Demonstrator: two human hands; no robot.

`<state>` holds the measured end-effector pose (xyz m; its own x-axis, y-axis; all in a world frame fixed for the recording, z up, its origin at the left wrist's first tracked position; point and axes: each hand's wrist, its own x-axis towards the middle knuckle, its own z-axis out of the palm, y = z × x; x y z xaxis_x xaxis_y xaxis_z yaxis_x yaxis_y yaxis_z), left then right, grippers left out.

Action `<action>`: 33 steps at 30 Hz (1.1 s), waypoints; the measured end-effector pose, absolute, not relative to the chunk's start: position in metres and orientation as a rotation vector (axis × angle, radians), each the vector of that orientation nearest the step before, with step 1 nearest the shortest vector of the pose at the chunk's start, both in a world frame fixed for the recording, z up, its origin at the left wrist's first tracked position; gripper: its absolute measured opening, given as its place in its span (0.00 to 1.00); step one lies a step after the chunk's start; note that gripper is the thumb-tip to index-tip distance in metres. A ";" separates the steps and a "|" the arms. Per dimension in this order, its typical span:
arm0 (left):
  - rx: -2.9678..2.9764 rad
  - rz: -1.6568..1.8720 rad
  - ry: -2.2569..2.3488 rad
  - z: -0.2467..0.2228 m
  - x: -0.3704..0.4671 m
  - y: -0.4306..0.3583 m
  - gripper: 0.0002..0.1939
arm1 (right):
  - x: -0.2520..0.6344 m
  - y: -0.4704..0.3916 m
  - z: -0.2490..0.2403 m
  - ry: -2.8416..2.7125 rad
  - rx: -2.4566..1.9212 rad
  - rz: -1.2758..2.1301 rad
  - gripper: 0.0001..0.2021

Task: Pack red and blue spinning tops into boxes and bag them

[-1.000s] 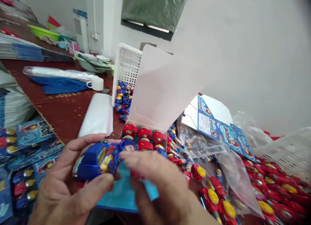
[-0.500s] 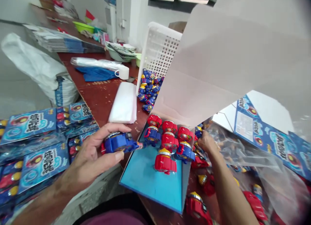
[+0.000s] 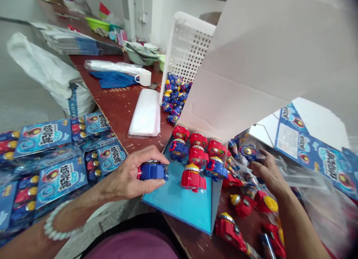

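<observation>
Moved away from the box (image 3: 180, 211), right fingers (image 3: 267, 159) touch a toy (image 3: 248, 152), grip unclear; left fingers (image 3: 152, 154) clasp another toy (image 3: 153, 171).

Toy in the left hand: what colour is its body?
Mostly blue. The toy in the left hand shows best in the head view.

A white mug (image 3: 145, 78) stands on a reddish-brown table (image 3: 114, 106). Just left of the mug lies a crumpled blue cloth (image 3: 115, 80); behind and left, a plastic roll (image 3: 112, 66). Beyond the mug sits a pale green bowl (image 3: 136, 58) holding papers (image 3: 143, 50). Farther beyond it, to the left, are a lime basin (image 3: 96, 24) and stacked flat sheets (image 3: 68, 43). A white sack (image 3: 44, 68) slumps well left of the mug.
</observation>
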<state>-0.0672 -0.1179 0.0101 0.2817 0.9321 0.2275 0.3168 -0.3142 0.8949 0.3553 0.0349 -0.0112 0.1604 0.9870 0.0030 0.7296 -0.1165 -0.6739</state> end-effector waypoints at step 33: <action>2.386 0.690 1.739 0.015 -0.051 -0.110 0.38 | 0.251 -0.117 0.030 -0.894 -1.075 0.942 0.40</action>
<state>-0.0515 -0.1105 0.0153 0.2407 0.9248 0.2947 0.8751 -0.3381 0.3462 0.2514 -0.1172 0.0303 0.3382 0.9321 0.1294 -0.1779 0.1984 -0.9638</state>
